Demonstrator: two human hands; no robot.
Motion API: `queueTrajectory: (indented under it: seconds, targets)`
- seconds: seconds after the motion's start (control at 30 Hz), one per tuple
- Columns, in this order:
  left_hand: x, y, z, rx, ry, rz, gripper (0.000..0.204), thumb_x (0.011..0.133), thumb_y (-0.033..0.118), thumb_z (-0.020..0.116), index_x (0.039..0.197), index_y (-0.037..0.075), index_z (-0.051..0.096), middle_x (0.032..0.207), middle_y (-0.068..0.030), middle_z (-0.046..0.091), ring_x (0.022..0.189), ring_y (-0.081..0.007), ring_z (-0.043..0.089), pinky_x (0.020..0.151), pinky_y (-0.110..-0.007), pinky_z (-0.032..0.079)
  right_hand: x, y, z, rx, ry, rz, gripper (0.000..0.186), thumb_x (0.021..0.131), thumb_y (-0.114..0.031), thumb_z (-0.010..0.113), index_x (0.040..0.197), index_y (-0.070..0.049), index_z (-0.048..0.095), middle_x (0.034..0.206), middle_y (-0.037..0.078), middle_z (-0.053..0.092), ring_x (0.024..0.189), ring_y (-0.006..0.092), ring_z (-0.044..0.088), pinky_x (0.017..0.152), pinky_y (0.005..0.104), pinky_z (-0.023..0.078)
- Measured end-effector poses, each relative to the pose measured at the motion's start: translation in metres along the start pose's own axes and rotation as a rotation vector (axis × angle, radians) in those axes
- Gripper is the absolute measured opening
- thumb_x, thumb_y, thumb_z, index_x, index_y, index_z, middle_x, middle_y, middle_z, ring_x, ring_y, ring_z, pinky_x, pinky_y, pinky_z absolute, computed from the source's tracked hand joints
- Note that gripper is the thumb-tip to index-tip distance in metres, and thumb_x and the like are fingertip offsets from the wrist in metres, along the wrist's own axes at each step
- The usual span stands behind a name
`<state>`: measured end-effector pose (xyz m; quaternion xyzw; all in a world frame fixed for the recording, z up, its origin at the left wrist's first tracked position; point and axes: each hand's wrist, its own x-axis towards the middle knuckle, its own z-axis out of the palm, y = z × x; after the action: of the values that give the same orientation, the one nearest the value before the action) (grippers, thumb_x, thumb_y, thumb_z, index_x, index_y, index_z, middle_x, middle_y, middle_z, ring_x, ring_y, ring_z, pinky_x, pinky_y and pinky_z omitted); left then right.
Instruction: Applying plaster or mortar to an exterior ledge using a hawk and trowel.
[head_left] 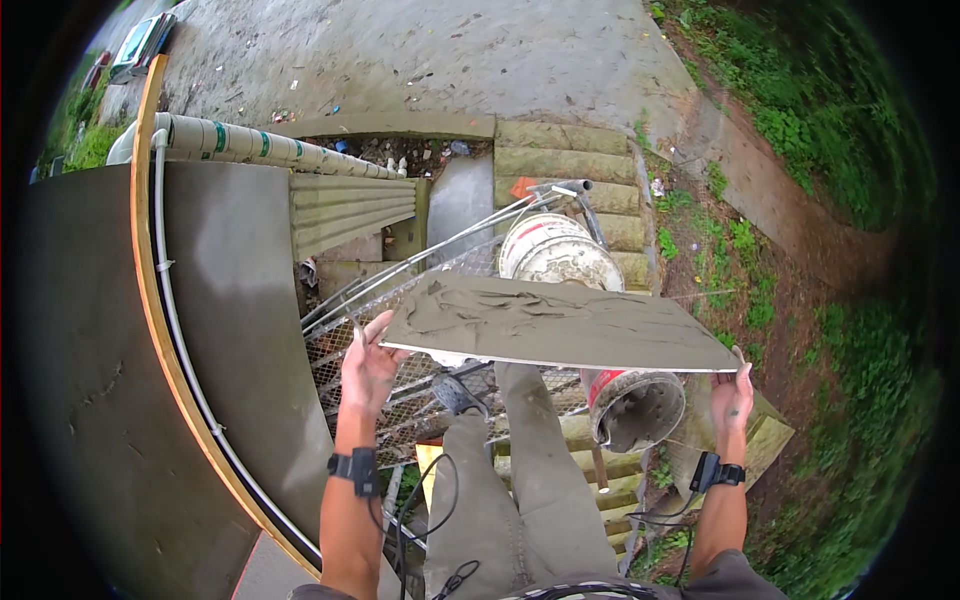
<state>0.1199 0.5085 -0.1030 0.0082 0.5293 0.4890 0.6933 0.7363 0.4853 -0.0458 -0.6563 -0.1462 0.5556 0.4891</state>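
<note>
A long thin board coated in rough grey mortar spans the space in front of me, held level at both ends. My left hand grips its left end from beneath, and my right hand grips the right end. Just beyond the board stands an upright white bucket with a red band and dirty top. Below the board's right half, another bucket, smeared inside with mortar, shows its open mouth. My legs and one shoe are under the board on a metal mesh platform.
Metal poles cross the platform. A wooden batten and white pipe run along the grey wall at my left, with a thick wrapped pipe behind. Mossy concrete steps descend beside a dirt slope with plants at my right. A concrete road lies beyond.
</note>
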Motion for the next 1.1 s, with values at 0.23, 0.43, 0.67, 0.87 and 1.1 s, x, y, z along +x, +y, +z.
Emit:
queueTrajectory:
  seconds: [0.23, 0.43, 0.67, 0.87, 1.1]
  targets:
    - [0.106, -0.092, -0.023, -0.309, 0.058, -0.180, 0.070, 0.103, 0.059, 0.044, 0.138, -0.001, 0.055, 0.133, -0.0170, 0.063, 0.123, -0.0328, 0.059, 0.108, -0.045, 0.045, 0.008, -0.004, -0.002, -0.082, 0.052, -0.022, 0.066, 0.105, -0.048, 0.050, 0.147, 0.003, 0.042, 0.140, 0.014, 0.054, 0.130, 0.0266, 0.051, 0.112, 0.0415, 0.037]
    - [0.179, -0.144, -0.056, -0.513, -0.223, -0.183, 0.059, 0.103, 0.052, 0.045, 0.125, 0.001, 0.063, 0.113, -0.0132, 0.070, 0.101, -0.0288, 0.067, 0.099, -0.040, 0.051, 0.013, -0.008, -0.005, -0.125, -0.019, -0.059, 0.063, 0.108, -0.045, 0.043, 0.146, 0.005, 0.043, 0.144, 0.016, 0.053, 0.136, 0.0288, 0.048, 0.118, 0.0455, 0.033]
    - [0.134, -0.153, -0.023, -0.659, 0.201, 0.005, 0.034, 0.104, 0.035, 0.049, 0.116, 0.006, 0.062, 0.106, -0.0072, 0.067, 0.103, -0.0244, 0.062, 0.098, -0.039, 0.050, 0.028, -0.022, 0.011, -0.323, 0.067, -0.169, 0.057, 0.110, -0.040, 0.042, 0.138, 0.008, 0.052, 0.137, 0.017, 0.059, 0.129, 0.0267, 0.054, 0.114, 0.0417, 0.039]
    - [-0.041, -0.086, -0.051, -0.747, 0.282, 0.277, 0.028, 0.102, 0.035, 0.053, 0.114, 0.011, 0.062, 0.108, -0.0063, 0.066, 0.106, -0.0244, 0.062, 0.099, -0.041, 0.050, 0.015, -0.085, 0.102, -0.494, -0.133, -0.243, 0.053, 0.112, -0.036, 0.039, 0.135, 0.009, 0.054, 0.131, 0.018, 0.061, 0.122, 0.0260, 0.058, 0.108, 0.0403, 0.044]
    - [-0.265, -0.035, -0.059, -1.055, 0.594, 0.825, 0.022, 0.100, 0.035, 0.058, 0.113, 0.018, 0.061, 0.110, -0.0052, 0.065, 0.109, -0.0245, 0.061, 0.100, -0.044, 0.050, -0.041, -0.160, 0.328, -0.774, -0.860, -0.606, 0.044, 0.106, -0.020, 0.047, 0.139, 0.009, 0.047, 0.127, 0.018, 0.058, 0.120, 0.0234, 0.055, 0.107, 0.0372, 0.041]
